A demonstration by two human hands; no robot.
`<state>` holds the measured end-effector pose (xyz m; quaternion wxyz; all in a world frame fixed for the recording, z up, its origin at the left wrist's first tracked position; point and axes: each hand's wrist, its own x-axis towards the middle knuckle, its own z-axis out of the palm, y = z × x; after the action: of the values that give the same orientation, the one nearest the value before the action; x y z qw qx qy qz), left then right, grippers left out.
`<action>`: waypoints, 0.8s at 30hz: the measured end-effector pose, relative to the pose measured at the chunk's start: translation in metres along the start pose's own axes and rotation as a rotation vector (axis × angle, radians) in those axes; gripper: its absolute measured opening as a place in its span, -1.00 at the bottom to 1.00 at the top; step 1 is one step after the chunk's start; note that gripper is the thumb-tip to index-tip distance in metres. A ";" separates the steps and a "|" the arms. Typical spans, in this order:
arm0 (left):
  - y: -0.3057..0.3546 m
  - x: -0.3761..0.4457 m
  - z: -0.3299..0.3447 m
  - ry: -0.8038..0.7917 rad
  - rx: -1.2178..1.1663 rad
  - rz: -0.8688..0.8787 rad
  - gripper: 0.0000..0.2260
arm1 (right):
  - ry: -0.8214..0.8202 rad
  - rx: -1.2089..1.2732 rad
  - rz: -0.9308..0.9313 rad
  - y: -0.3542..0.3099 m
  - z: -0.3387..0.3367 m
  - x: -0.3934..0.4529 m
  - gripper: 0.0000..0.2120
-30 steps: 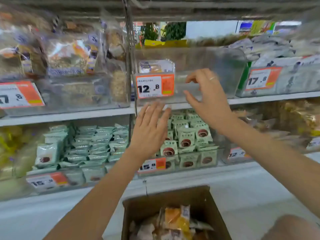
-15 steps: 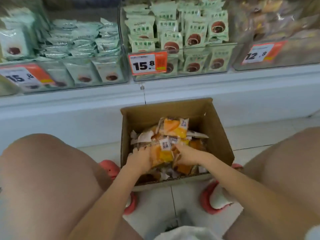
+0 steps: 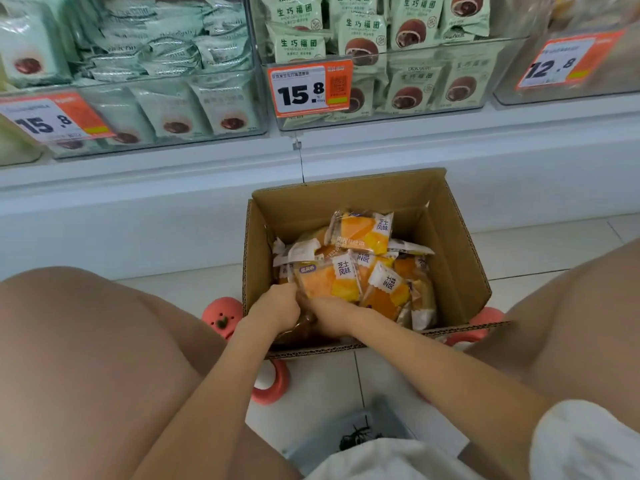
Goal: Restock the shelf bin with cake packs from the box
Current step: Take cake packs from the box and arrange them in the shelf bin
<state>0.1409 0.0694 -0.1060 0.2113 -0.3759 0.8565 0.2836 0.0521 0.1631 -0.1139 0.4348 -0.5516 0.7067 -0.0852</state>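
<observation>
An open cardboard box point(image 3: 453, 244) stands on the floor between my knees, below the bottom shelf. Several orange and yellow cake packs point(image 3: 360, 233) lie heaped inside it. My left hand point(image 3: 275, 308) and my right hand point(image 3: 332, 315) are both down in the box's near side, fingers closed around the lower edges of a bunch of cake packs point(image 3: 329, 282). The fingertips are hidden under the wrappers. The shelf bin that the packs go into is out of view above.
Clear bins of green packs point(image 3: 398, 39) with orange price tags point(image 3: 310, 88) line the low shelf behind the box. A bin tagged 12.8 point(image 3: 568, 60) sits at far right. My bare knees flank the box, with pink shoes point(image 3: 221, 315) on the tiled floor.
One second ago both hands were up at the 12.8 shelf bin, open. The view has dropped to the floor box, and both hands have since closed on packs inside it.
</observation>
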 end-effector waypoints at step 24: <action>0.043 -0.036 -0.049 0.022 -1.332 0.113 -0.81 | 0.484 1.278 0.112 0.027 -0.107 -0.067 -0.60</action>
<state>0.1233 0.0805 -0.0349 -0.0901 -0.3836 0.5187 0.7587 -0.0423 0.1919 -0.0304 0.5083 -0.1150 0.6225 -0.5838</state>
